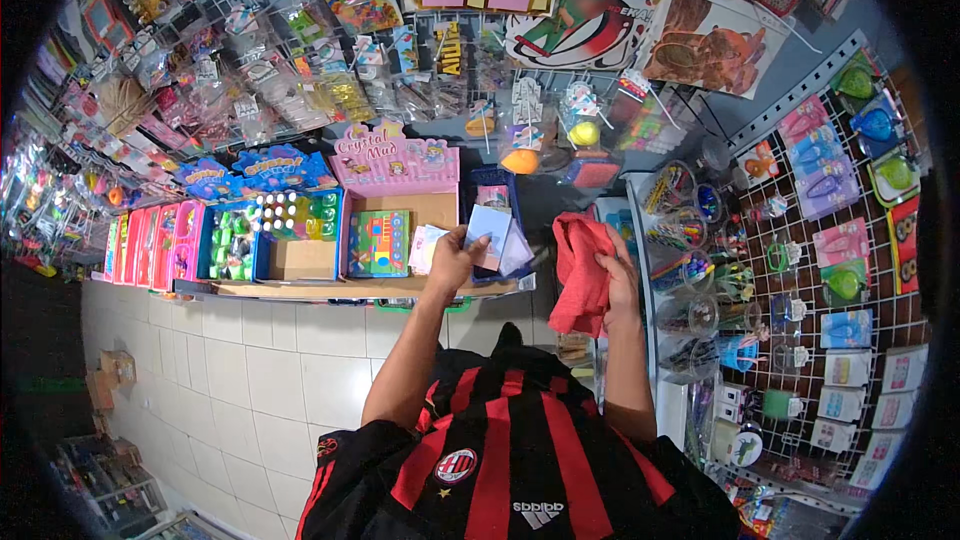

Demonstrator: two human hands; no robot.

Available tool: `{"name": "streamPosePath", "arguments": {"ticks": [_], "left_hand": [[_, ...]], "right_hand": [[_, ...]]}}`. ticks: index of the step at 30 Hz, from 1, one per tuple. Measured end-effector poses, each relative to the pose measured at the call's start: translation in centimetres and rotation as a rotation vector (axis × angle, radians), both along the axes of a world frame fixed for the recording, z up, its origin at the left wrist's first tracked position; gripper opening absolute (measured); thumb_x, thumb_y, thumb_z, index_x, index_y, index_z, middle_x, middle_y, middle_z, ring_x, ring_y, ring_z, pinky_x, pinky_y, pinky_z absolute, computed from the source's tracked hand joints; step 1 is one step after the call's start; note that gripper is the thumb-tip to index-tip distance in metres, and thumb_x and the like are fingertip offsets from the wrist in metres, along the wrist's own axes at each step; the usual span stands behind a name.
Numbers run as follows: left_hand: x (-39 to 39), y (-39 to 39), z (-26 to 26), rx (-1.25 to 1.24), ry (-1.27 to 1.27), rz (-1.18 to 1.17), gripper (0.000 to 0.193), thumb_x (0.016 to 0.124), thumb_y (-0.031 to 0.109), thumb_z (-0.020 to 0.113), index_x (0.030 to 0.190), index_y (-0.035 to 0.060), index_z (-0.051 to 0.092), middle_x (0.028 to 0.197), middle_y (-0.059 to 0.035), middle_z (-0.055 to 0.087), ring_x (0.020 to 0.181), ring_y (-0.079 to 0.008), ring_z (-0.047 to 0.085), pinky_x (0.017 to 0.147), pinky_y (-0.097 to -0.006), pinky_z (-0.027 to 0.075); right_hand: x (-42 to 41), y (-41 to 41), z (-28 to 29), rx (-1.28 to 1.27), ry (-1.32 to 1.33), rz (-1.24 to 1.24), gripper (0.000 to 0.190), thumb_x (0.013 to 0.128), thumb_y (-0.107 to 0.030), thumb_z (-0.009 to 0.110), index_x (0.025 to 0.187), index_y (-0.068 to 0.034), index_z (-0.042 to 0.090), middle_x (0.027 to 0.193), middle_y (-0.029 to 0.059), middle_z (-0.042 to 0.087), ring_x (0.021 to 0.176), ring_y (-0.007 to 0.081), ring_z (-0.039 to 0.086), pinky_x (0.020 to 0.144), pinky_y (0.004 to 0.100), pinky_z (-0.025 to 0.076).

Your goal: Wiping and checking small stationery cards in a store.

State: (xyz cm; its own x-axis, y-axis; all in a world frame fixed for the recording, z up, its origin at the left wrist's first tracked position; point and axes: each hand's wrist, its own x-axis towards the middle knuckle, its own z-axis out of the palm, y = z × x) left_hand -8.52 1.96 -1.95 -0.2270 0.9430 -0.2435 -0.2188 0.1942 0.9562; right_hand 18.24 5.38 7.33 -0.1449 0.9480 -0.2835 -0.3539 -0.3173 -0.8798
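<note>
My left hand (454,259) grips a small light-blue packet or booklet (489,231) over a dark blue plastic basket (478,286). Beside that packet, a pale lilac packet (516,249) lies in the basket, with a pink item behind. My right hand (621,281) holds a crumpled red cloth (581,277) that hangs down from the fingers, to the right of the basket. White and pastel packets (425,246) rest just left of my left hand, next to a green, colourful flat pack (379,243) in a pink display box (397,172).
Blue display boxes (300,270) with small bottles and green items stand to the left on the shelf. Clear tubs of pens (686,270) line a shelf at right, before a wire rack (810,300). Packaged goods hang above; pale floor tiles (277,382) lie below.
</note>
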Motion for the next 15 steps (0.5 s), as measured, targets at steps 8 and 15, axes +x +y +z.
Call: {"name": "streamPosePath", "arguments": {"ticks": [8, 15], "left_hand": [[-0.3, 1.7, -4.2, -0.022, 0.496, 0.016, 0.034, 0.081, 0.015, 0.074, 0.110, -0.0007, 0.062, 0.087, -0.0130, 0.070, 0.077, -0.0192, 0.066, 0.067, -0.0327, 0.051], [0.8, -0.5, 1.7, -0.007, -0.218, 0.046, 0.033, 0.085, 0.010, 0.068, 0.116, 0.0091, 0.055, 0.091, -0.0023, 0.065, 0.070, -0.0107, 0.060, 0.050, -0.0264, 0.044]], "right_hand": [[3.2, -1.4, -1.7, -0.203, 0.187, -0.094, 0.047, 0.088, -0.019, 0.059, 0.133, -0.007, 0.051, 0.127, 0.0086, 0.058, 0.110, 0.0239, 0.059, 0.093, 0.0367, 0.049], [1.6, -2.8, 1.3, -0.121, 0.187, -0.218, 0.048, 0.085, -0.024, 0.071, 0.126, -0.003, 0.057, 0.115, 0.0072, 0.063, 0.096, 0.0204, 0.063, 0.085, 0.0322, 0.051]]}}
